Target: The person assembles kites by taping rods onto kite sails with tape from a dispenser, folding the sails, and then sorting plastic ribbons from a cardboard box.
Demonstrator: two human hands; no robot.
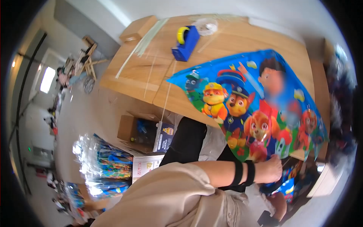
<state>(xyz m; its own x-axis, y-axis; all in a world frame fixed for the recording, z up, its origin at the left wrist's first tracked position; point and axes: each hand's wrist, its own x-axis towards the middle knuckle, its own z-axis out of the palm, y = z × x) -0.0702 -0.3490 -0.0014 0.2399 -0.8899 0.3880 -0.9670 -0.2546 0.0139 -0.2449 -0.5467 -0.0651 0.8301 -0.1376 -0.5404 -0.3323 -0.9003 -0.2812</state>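
The printed sheet (247,104) lies across the right of the counter (223,43), overhanging its near edge, apparently for reach; left hand (270,169) and right hand (279,203) are apart, grips indeterminable.

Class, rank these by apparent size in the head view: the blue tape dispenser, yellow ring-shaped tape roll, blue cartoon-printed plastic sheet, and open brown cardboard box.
Largest to smallest:
1. Blue cartoon-printed plastic sheet
2. Open brown cardboard box
3. Blue tape dispenser
4. Yellow ring-shaped tape roll
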